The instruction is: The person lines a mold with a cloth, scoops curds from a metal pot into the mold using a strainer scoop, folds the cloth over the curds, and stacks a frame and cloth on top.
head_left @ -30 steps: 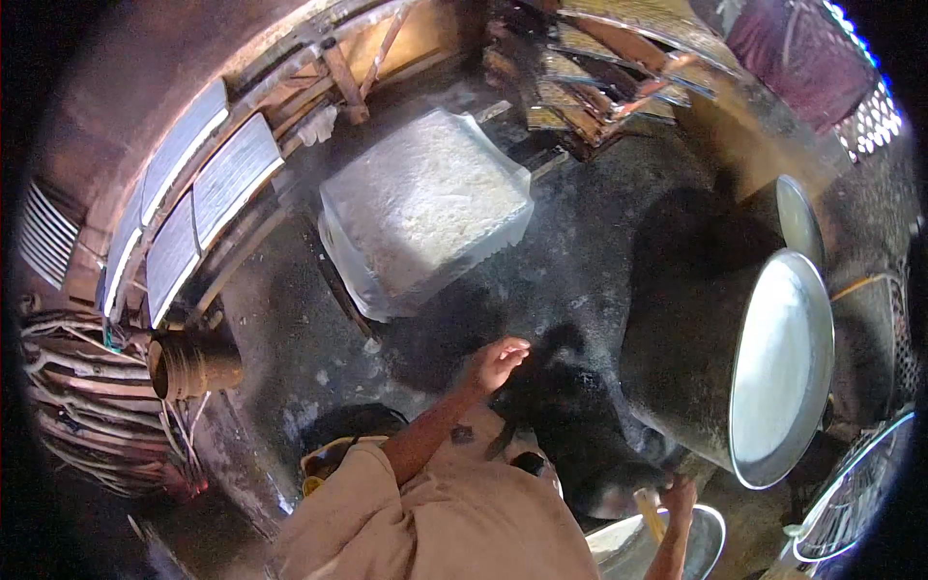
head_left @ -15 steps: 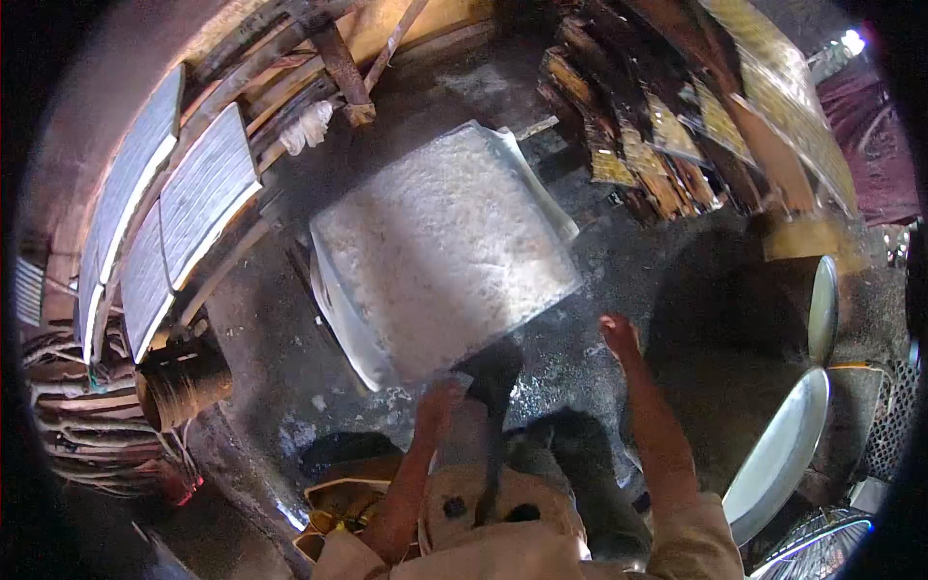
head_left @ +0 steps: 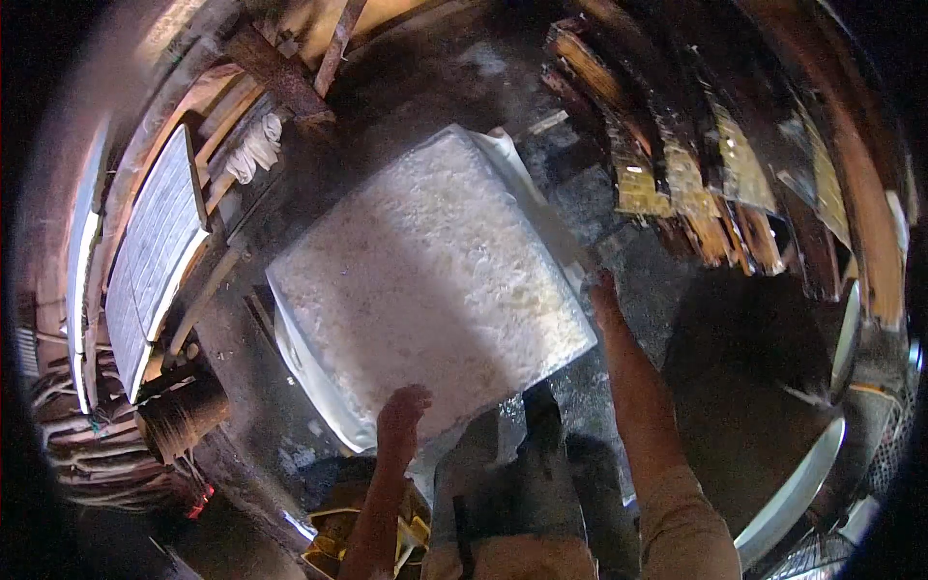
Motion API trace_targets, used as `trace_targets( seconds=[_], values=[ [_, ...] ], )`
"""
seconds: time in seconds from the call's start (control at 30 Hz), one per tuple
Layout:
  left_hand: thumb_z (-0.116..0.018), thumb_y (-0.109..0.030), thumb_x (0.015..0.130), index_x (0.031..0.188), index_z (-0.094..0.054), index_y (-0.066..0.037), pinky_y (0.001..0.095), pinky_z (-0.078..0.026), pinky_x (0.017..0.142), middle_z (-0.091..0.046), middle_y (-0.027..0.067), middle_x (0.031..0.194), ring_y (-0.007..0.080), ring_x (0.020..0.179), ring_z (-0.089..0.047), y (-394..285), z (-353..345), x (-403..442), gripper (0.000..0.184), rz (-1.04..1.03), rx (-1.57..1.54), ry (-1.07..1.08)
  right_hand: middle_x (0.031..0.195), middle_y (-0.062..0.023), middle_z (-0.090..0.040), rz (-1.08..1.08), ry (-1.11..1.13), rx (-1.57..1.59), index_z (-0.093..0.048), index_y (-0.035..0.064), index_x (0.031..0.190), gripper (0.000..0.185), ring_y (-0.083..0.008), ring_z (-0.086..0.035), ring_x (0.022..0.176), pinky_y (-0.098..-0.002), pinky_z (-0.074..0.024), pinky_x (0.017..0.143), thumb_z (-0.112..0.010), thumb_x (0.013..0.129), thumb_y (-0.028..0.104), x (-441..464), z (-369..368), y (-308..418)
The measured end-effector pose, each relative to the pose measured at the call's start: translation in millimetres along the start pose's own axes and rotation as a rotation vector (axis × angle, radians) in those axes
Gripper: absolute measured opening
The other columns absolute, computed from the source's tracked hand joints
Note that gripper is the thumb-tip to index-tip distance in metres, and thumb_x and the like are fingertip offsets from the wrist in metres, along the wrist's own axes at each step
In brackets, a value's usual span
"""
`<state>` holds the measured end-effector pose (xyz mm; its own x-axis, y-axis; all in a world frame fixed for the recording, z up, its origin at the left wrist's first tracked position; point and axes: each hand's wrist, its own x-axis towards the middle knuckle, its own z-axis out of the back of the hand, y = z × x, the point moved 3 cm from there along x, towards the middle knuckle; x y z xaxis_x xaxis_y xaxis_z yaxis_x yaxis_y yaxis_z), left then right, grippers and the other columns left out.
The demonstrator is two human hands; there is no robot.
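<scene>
The square white block point(head_left: 425, 271), rough-topped, lies centrally over the dark, stained floor point(head_left: 478, 82). Hands: apart; left hand point(head_left: 404, 406) at the block's near edge, right hand point(head_left: 601, 292) by its right side; finger closure cannot be determined. Ridged panels point(head_left: 159, 251) and stacked branches point(head_left: 97, 469) occupy the left; a pale-rimmed basin point(head_left: 795, 483), the right.

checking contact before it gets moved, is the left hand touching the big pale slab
Cannot tell. In the head view the left hand overlaps the near edge of the big pale slab, but seen from above any gap underneath is hidden.
</scene>
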<state>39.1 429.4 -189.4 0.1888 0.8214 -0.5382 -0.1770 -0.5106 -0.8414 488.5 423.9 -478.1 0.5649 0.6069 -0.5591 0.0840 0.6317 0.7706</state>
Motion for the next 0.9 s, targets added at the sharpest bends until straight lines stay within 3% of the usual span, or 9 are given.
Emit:
trace_targets(
  seconds=[0.17, 0.2, 0.23, 0.3, 0.47, 0.53, 0.6, 0.7, 0.9],
  values=[
    [-0.054, -0.015, 0.086, 0.108, -0.053, -0.003, 0.0309, -0.045, 0.082, -0.059, 0.0093, 0.104, 0.0179, 0.092, -0.057, -13, -87, 88, 0.025, -0.137, 0.220, 0.123, 0.082, -0.0100, -0.058, -0.276, 0.344, -0.312, -0.056, 0.0024, 0.101, 0.028, -0.0246, -0.057, 0.075, -0.0374, -0.0462, 0.063, -0.061, 0.080, 0.021, 19, -11, -39],
    [-0.054, -0.015, 0.087, 0.108, -0.054, -0.003, 0.0302, -0.044, 0.084, -0.058, 0.0097, 0.105, 0.0176, 0.096, -0.056, -23, -117, 108, 0.024, -0.024, 0.013, 0.127, 0.074, -0.0106, -0.056, 0.122, 0.335, -0.504, -0.057, 0.0006, 0.094, 0.024, -0.0262, -0.057, 0.071, -0.0373, -0.0457, 0.063, -0.060, 0.082, 0.022, 14, -4, -46],
    [-0.055, -0.014, 0.085, 0.108, -0.054, -0.004, 0.0305, -0.043, 0.087, -0.057, 0.0104, 0.108, 0.0197, 0.100, -0.055, -22, -145, 131, 0.025, -0.126, 0.164, 0.172, 0.067, -0.0113, -0.055, 0.517, 0.212, -0.728, -0.059, -0.0012, 0.086, 0.024, -0.0277, -0.057, 0.066, -0.0372, -0.0452, 0.062, -0.059, 0.083, 0.023, 6, 4, -56],
    [-0.058, -0.010, 0.081, 0.109, -0.053, -0.006, 0.0316, -0.041, 0.093, -0.055, 0.0109, 0.114, 0.0235, 0.108, -0.052, -41, -201, 171, 0.029, -0.334, 0.417, 0.288, 0.089, -0.0174, -0.059, 0.129, 0.251, -0.671, -0.059, 0.0007, 0.088, 0.021, -0.0374, -0.056, 0.078, -0.0380, -0.0444, 0.068, -0.062, 0.079, 0.020, -52, 36, 56],
    [-0.061, -0.005, 0.069, 0.114, -0.053, -0.012, 0.0479, -0.023, 0.106, -0.049, 0.0084, 0.124, 0.0259, 0.123, -0.037, -98, -307, 248, 0.047, -1.024, 1.001, 0.319, 0.083, -0.0162, -0.060, 0.383, -0.103, -0.358, -0.058, 0.0004, 0.078, 0.017, -0.0297, -0.057, 0.070, -0.0383, -0.0447, 0.062, -0.067, 0.074, 0.015, -131, 131, 177],
    [-0.062, -0.008, 0.067, 0.115, -0.053, -0.016, 0.0528, -0.016, 0.107, -0.050, 0.0057, 0.122, 0.0267, 0.123, -0.036, -94, -322, 283, 0.050, -0.996, 1.239, 0.511, 0.076, -0.0141, -0.056, 0.628, -0.167, -0.552, -0.058, -0.0006, 0.079, 0.020, -0.0269, -0.054, 0.063, -0.0385, -0.0433, 0.057, -0.066, 0.075, 0.017, -148, 154, 202],
    [-0.060, -0.022, 0.070, 0.092, -0.063, -0.015, 0.0427, -0.037, 0.093, -0.060, 0.0051, 0.100, 0.0196, 0.105, -0.050, -98, -328, 324, 0.024, -0.591, 1.545, 0.735, 0.070, -0.0117, -0.052, 0.861, -0.193, -0.697, -0.056, -0.0015, 0.079, 0.023, -0.0261, -0.052, 0.058, -0.0377, -0.0420, 0.054, -0.065, 0.077, 0.020, -160, 175, 209],
    [-0.054, -0.021, 0.070, 0.070, -0.063, -0.009, 0.0369, -0.048, 0.065, -0.061, 0.0124, 0.071, 0.0266, 0.072, -0.059, -29, -292, 426, 0.015, -0.599, 1.363, 0.553, 0.071, -0.0130, -0.054, 0.624, -0.042, -0.796, -0.055, -0.0005, 0.076, 0.027, -0.0259, -0.053, 0.059, -0.0376, -0.0429, 0.054, -0.065, 0.078, 0.025, -186, 186, 231],
    [-0.054, -0.025, 0.074, 0.081, -0.062, -0.011, 0.0416, -0.044, 0.074, -0.062, 0.0101, 0.078, 0.0258, 0.082, -0.057, -175, -244, 455, 0.017, -0.439, 1.123, -0.060, 0.070, -0.0107, -0.056, -0.024, 0.355, -1.171, -0.057, 0.0030, 0.080, 0.027, -0.0248, -0.054, 0.061, -0.0351, -0.0456, 0.056, -0.068, 0.076, 0.027, -212, 180, 227]
  ],
)
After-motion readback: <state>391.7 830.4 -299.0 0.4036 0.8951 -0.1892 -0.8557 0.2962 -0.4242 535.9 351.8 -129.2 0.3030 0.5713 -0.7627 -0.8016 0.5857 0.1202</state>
